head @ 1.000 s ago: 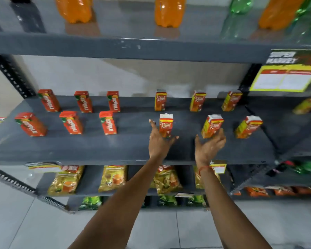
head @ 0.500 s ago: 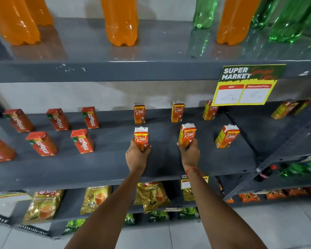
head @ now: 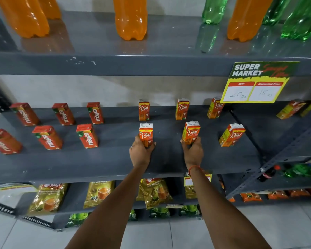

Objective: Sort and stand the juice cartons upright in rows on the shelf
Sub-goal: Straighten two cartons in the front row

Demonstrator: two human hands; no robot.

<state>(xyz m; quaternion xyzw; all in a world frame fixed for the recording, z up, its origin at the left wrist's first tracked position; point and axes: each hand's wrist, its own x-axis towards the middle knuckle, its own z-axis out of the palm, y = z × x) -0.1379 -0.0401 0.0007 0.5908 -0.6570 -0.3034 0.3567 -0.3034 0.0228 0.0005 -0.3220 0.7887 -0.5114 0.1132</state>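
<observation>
On the grey middle shelf point(head: 115, 162) stand two rows of small cartons. Red Maaza cartons point(head: 87, 135) fill the left half, orange Real cartons point(head: 181, 108) the right half. My left hand point(head: 140, 153) grips the base of the front-row Real carton point(head: 146, 134) near the middle. My right hand point(head: 193, 153) grips the front-row Real carton point(head: 191, 132) beside it, which leans slightly right. A third front-row Real carton point(head: 232, 134) stands untouched further right. Both held cartons rest upright on the shelf.
Orange bottles point(head: 131, 20) and green bottles point(head: 214, 9) stand on the shelf above. A yellow price sign point(head: 255, 83) hangs from that shelf's edge at right. Tea packets point(head: 99, 193) fill the shelf below. A second rack point(head: 293, 146) adjoins at right.
My hands reached forward from in front of the shelf and closed on the two front-row Real cartons. The view tilted up and moved closer.
</observation>
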